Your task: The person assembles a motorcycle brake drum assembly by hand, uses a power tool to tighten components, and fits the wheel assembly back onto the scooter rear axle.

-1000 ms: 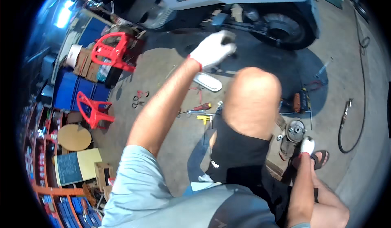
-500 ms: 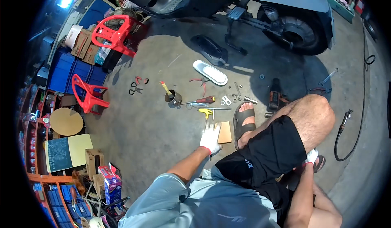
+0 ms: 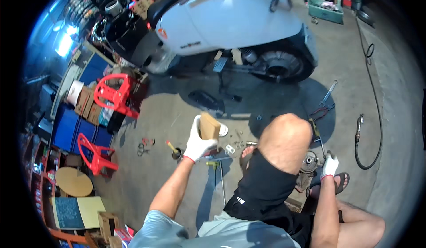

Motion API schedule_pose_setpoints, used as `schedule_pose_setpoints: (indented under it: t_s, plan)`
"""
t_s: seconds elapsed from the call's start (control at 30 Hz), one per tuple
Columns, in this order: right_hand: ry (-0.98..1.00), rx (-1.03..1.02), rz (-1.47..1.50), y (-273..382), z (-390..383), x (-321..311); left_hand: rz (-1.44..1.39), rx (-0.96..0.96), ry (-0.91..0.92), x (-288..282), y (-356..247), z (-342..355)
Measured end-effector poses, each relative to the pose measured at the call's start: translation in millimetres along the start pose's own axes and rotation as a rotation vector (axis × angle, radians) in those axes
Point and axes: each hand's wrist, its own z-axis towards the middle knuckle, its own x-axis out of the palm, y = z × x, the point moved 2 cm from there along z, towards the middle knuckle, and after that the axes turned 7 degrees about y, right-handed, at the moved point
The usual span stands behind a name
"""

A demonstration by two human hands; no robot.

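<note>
My left hand (image 3: pixel 197 144), in a white glove, grips a flat tan rectangular block (image 3: pixel 209 127) and holds it above the floor, tilted up. Behind the block, a white oval part (image 3: pixel 223 130) is partly hidden. My gloved right hand (image 3: pixel 329 165) is low at the right beside a round metal hub-like part (image 3: pixel 309 162); its fingers are curled around something dark and small that I cannot make out. A long tool with a green handle (image 3: pixel 313 126) lies just above that part. Below my left hand lie a yellow-green handled tool (image 3: pixel 213 164) and a metal T-bar.
A light-coloured scooter (image 3: pixel 226 22) stands ahead, its rear wheel (image 3: pixel 284 66) at right. Red chairs (image 3: pixel 116 96) and a round tan stool top (image 3: pixel 74 181) are at left. A wrench (image 3: pixel 329 93), red-handled pliers (image 3: pixel 322 111) and a black hose (image 3: pixel 377 110) lie right. A cup (image 3: pixel 177 153) holds a brush.
My left hand has taken the tan block off the floor and raised it. My view has shifted up, showing more of the scooter. My right hand has come out from behind my leg.
</note>
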Motion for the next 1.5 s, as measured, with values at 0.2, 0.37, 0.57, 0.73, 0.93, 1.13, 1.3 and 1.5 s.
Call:
schedule_pose_setpoints:
  t_s: [0.2, 0.37, 0.57, 0.73, 0.93, 1.13, 1.3, 1.5]
  plan:
    - [0.354, -0.195, 0.191, 145, -64, 65, -0.366, 0.533, 0.339, 13, -259, 80]
    - [1.253, 0.126, 1.236, 220, -107, 73, -0.142, 0.86, 0.666, 129, -364, 59]
    - [0.71, -0.012, 0.982, 208, -81, 29, 0.367, 0.969, 0.749, 229, -377, 26]
    - [0.592, -0.048, 0.601, 201, -73, 23, 0.627, 0.998, 0.768, 230, -335, 54]
    - [0.628, -0.04, 0.293, 153, -58, 46, 0.759, 0.967, 0.827, 228, -304, 60]
    - [0.683, -0.045, 0.189, 147, -50, 36, 0.799, 1.029, 0.864, 244, -290, 63]
    - [0.672, -0.097, 0.062, 137, -46, 39, 0.803, 1.032, 0.885, 244, -285, 63]
    - [0.289, -0.105, -0.005, 108, -49, 56, 0.813, 1.013, 0.924, 249, -277, 63]
